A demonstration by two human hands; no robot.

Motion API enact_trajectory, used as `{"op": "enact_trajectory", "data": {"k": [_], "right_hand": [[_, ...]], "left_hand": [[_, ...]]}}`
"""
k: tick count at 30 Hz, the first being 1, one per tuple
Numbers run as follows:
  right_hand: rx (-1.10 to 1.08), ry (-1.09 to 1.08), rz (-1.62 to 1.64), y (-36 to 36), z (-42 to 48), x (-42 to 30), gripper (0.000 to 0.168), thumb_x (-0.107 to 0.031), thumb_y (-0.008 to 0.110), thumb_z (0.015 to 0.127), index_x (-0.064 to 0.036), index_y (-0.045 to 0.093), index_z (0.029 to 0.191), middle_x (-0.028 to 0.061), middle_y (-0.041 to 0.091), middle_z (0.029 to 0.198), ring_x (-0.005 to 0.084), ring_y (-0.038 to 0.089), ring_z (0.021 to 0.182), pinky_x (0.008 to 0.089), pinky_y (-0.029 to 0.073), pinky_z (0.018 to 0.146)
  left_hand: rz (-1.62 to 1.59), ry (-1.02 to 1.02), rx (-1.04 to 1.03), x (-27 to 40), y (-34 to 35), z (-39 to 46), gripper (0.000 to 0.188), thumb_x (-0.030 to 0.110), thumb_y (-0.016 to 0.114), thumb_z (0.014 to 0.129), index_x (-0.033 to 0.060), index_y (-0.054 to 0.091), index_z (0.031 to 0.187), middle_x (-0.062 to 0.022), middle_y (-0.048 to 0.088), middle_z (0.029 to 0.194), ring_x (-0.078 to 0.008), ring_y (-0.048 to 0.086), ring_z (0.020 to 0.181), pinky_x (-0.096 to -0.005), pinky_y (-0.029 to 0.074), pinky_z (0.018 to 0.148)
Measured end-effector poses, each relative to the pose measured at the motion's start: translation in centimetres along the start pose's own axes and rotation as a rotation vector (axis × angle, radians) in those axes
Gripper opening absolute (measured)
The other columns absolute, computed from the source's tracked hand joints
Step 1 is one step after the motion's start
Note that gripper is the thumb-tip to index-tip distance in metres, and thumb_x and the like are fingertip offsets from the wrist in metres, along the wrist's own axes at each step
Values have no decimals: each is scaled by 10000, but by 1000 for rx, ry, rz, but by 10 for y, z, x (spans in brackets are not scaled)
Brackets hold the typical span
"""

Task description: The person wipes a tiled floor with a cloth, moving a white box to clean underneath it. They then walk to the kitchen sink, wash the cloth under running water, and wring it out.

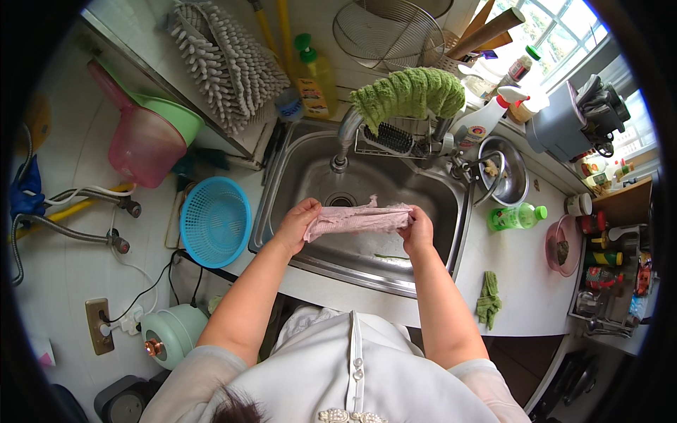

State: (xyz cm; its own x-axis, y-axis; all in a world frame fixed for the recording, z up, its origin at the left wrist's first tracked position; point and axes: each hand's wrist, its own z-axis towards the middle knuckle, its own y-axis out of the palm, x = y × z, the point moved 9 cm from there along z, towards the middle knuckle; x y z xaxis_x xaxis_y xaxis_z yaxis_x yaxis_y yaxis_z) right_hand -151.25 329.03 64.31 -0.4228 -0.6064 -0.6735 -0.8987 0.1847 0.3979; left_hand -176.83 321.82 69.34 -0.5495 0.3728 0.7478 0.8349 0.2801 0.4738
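Note:
A frayed pink cloth (359, 219) stretches between my two hands above a stainless steel sink (317, 259). My left hand (301, 224) grips its left end, and my right hand (419, 230) grips the right end. The cloth looks folded lengthwise, with ragged threads along its upper edge. Behind it the sink's drain (341, 200) shows partly. A metal faucet (348, 129) reaches over the basin, and a green cloth (410, 95) is draped on the pipe above.
A blue plastic basket (216, 222) stands left of the sink. On the right counter are a metal bowl (502, 170), a green bottle (517, 217), a pink bowl (563, 246) and a crumpled green cloth (489, 300). A brush (389, 138) lies in a wire rack behind the basin.

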Motion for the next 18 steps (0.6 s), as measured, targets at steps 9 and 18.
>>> {"op": "enact_trajectory", "data": {"k": [9,18], "right_hand": [[-536,206,402,92,-55,-32,540,-170,417,733,8,438,1243,150,529,1191,290,505,1101,413,378,978],[-790,368,549,152,-99,-37,577,-235,429,746,24,404,1262,192,509,1199,347,507,1084,443,385,961]], "left_hand": [[465,-32,192,-11,-37,1,111,170,528,893,68,567,913,14,552,794,-72,505,719,-214,416,648],[604,-125,-70,-23,-15,1,264,149,573,813,56,582,1060,-51,603,960,-143,550,910,-256,430,793]]}}
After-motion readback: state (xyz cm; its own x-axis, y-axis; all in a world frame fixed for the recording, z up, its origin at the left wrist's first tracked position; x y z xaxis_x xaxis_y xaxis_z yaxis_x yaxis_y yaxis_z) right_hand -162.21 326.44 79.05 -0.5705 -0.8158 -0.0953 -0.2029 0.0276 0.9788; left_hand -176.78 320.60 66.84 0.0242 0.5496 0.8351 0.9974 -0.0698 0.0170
